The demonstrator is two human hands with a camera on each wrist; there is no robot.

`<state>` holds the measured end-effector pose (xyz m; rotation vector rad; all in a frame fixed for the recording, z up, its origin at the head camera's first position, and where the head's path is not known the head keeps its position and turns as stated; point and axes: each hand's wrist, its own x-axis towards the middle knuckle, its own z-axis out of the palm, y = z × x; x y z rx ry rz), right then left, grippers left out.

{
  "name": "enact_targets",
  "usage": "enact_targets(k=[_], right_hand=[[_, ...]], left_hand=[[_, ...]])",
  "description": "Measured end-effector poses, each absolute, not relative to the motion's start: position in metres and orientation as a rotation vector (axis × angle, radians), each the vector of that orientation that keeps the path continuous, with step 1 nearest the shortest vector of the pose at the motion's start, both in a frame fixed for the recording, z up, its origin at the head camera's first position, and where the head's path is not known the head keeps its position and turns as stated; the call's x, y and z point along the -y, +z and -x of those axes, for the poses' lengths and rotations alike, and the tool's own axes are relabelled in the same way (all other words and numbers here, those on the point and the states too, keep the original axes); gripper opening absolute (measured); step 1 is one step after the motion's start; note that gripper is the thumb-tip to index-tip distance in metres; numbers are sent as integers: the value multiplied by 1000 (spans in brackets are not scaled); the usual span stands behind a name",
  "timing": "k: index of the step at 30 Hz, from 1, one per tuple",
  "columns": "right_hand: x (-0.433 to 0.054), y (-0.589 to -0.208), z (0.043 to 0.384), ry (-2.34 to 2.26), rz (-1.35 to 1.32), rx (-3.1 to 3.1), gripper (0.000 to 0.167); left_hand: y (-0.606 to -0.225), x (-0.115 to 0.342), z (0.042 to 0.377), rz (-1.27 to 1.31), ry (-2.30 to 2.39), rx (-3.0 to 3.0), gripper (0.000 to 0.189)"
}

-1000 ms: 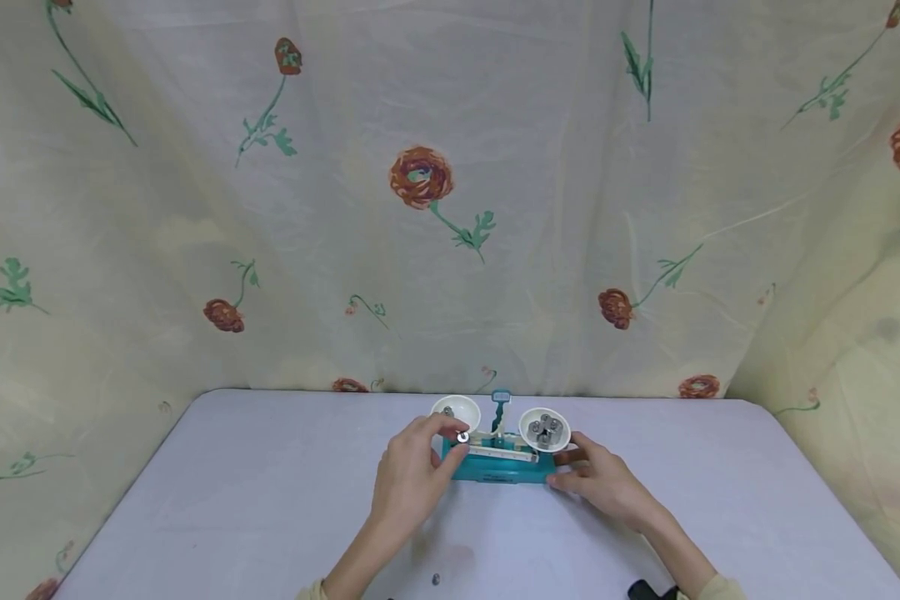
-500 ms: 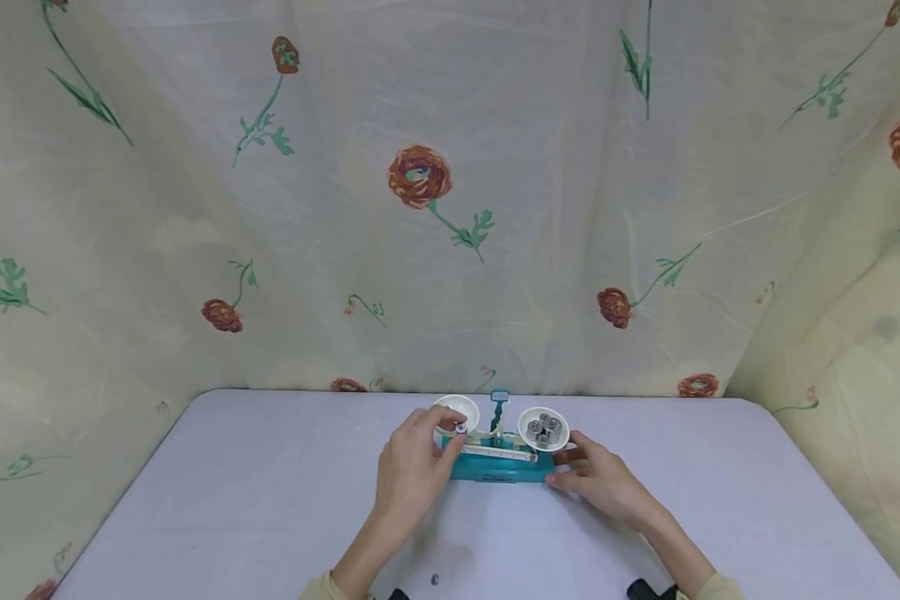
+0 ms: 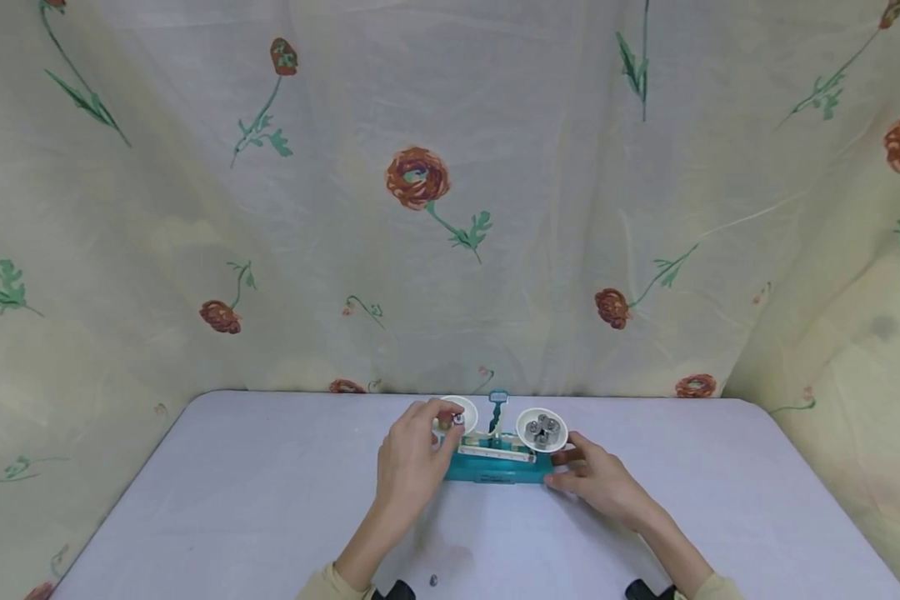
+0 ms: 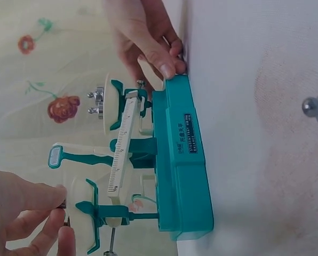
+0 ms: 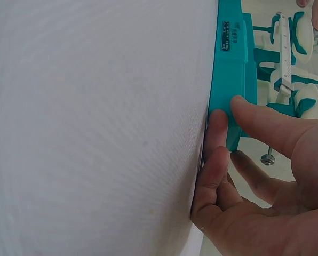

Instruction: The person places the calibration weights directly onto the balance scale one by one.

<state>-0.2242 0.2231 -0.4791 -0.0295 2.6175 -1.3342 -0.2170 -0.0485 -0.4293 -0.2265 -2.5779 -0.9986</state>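
A teal balance scale [image 3: 495,472] with two white pans stands on the table. My left hand [image 3: 405,457] pinches a small silver metal weight [image 3: 458,419] between thumb and fingers, right at the left pan [image 3: 467,407]; the hand hides part of that pan. Several silver weights [image 3: 543,431] are clustered in the right pan [image 3: 523,421]. At the right end of the teal base [image 4: 183,160], my right hand [image 3: 603,482] grips it, thumb on the front face and fingers around the end, as the right wrist view shows.
A loose small metal weight [image 3: 433,580] lies on the white-covered table [image 3: 270,483] near its front, also seen as a knobbed weight [image 4: 316,108] in the left wrist view. A flowered curtain [image 3: 540,208] hangs behind the table.
My left hand has moved slightly up and away from me, carrying the weight from in front of the left pan to over it. The right hand keeps its hold on the base.
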Motion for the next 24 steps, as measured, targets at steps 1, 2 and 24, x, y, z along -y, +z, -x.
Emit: enact_targets(k=[1, 2, 24], right_hand=[[-223, -479, 224, -1335, 30, -2617, 87], [-223, -479, 224, -1337, 31, -2617, 87], [-223, -477, 224, -1324, 24, -2617, 88]], left_hand=[[-429, 48, 217, 226, -992, 2577, 20], [-428, 48, 218, 227, -984, 2575, 20], [-426, 42, 232, 265, -992, 2496, 17]])
